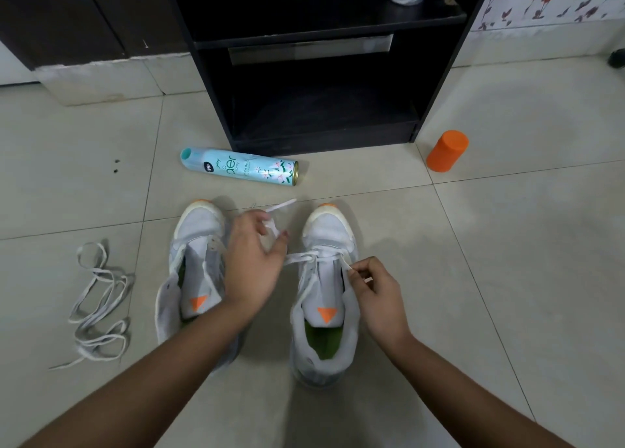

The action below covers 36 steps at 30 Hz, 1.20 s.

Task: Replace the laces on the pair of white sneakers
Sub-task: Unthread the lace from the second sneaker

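Two white sneakers with orange toe tips stand side by side on the tiled floor, toes pointing away. The left sneaker (199, 241) has no lace and its tongue is open. The right sneaker (326, 298) has a white lace (301, 257) threaded through its front eyelets. My left hand (253, 261) holds one end of that lace between the shoes, and the loose tail runs toward the spray can. My right hand (372, 288) pinches the other lace end at the shoe's right eyelet row. A loose greyish lace (98, 302) lies tangled on the floor to the left.
A light-blue spray can (240, 166) lies on its side beyond the shoes. A black open cabinet (318, 75) stands behind it. An orange container (447, 150) sits at the right. Bare floor tiles surround the shoes.
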Tool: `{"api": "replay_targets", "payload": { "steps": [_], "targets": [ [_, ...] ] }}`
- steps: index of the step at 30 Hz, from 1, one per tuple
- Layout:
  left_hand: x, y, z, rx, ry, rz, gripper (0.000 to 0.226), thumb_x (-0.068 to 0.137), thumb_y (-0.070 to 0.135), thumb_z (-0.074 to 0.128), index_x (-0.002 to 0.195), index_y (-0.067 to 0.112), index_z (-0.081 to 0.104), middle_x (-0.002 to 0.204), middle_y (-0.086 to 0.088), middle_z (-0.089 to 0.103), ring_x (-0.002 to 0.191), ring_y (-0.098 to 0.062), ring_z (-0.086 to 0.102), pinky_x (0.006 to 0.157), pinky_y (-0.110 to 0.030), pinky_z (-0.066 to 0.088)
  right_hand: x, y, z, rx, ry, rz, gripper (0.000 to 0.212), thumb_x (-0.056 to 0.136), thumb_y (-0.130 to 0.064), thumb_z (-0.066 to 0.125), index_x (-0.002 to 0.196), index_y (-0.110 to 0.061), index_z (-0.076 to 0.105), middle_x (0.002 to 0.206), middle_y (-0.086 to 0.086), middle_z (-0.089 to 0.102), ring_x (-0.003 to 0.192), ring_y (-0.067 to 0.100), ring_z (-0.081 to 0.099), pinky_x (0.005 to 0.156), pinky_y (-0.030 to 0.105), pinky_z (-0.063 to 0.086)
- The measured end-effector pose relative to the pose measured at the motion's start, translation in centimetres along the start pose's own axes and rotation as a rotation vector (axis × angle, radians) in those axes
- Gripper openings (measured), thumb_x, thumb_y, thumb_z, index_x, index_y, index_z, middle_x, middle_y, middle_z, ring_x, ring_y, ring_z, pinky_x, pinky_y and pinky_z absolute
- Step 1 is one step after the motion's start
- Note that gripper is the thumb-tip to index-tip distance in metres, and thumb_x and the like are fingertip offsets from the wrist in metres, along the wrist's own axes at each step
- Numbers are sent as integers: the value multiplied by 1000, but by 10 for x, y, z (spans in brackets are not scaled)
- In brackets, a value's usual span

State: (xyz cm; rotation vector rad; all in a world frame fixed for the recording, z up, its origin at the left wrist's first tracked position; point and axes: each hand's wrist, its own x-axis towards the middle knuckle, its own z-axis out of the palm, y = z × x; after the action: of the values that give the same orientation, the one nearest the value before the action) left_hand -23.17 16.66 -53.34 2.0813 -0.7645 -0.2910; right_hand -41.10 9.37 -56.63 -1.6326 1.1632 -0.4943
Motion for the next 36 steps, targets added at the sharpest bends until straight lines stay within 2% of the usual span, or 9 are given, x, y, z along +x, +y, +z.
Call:
{"api": "replay_targets", "payload": {
  "steps": [4, 9, 15, 19, 24, 27, 30, 33, 36],
  "targets": [
    [-19, 14, 5, 315, -394, 111, 28, 77, 50, 66, 96, 30, 59, 90, 14, 54, 83, -6, 57, 71, -26, 47, 2, -8, -6, -61, -57, -66, 13, 90, -13, 60, 97, -24, 60, 97, -8, 61, 82, 5, 59, 77, 28, 50],
    [-17, 13, 5, 438, -428, 159, 32, 84, 44, 58, 110, 26, 63, 103, 5, 59, 95, -15, 60, 77, -28, 46, 18, -30, -1, -679, -141, -322, 38, 83, -18, 57, 119, -27, 64, 109, 3, 55, 102, 25, 49, 85, 34, 45],
    [-11, 7, 9, 260, -452, 130, 15, 84, 22, 60, 79, 13, 71, 75, -4, 68, 73, -19, 62, 68, -36, 48, 32, -52, 21, -892, -92, -480, 17, 72, -26, 58, 73, -18, 73, 77, 5, 61, 83, 31, 58, 60, 29, 40],
    [-12, -4, 6, 102, -416, 51, 15, 88, 17, 63, 81, 12, 75, 73, -1, 71, 70, -12, 63, 68, -29, 45, 38, -45, 7, -657, -30, -365, 13, 84, -26, 63, 77, -16, 67, 86, 1, 56, 77, 19, 55, 60, 29, 40],
    [-15, -10, 3, -21, -381, 9, 11, 87, 12, 66, 89, 12, 77, 75, 8, 69, 65, 6, 57, 65, -13, 42, 48, -20, -9, -43, 85, 139, 14, 83, -13, 65, 71, -7, 61, 72, 3, 55, 72, 22, 53, 64, 30, 39],
    [-15, -8, 3, -24, -386, 46, 11, 87, 12, 66, 89, 11, 76, 73, 10, 66, 64, 6, 57, 63, -12, 41, 38, -26, -3, -353, 80, -203, 19, 80, -9, 57, 92, -20, 65, 97, 0, 58, 90, 19, 53, 75, 29, 43],
    [-15, -9, 3, -42, -400, 47, 12, 88, 12, 64, 84, 11, 76, 65, 20, 61, 60, 11, 55, 60, -8, 38, 31, -46, 8, -747, 37, -599, 23, 71, -25, 52, 83, -26, 72, 91, -5, 60, 92, 19, 51, 74, 30, 41],
    [-15, -9, 3, -34, -416, 55, 13, 88, 12, 64, 81, 11, 74, 64, 16, 60, 60, 11, 53, 60, -12, 37, 29, -51, 24, -977, -19, -647, 27, 70, -35, 46, 63, -24, 69, 75, -4, 59, 80, 23, 58, 65, 29, 43],
    [-16, -9, 2, -74, -419, 22, 12, 88, 10, 64, 90, 12, 75, 72, 11, 64, 63, 14, 55, 62, -9, 39, 37, -45, 16, -917, 22, -647, 20, 77, -30, 52, 68, -19, 67, 80, 0, 60, 79, 26, 56, 65, 32, 43]
  ]
}}
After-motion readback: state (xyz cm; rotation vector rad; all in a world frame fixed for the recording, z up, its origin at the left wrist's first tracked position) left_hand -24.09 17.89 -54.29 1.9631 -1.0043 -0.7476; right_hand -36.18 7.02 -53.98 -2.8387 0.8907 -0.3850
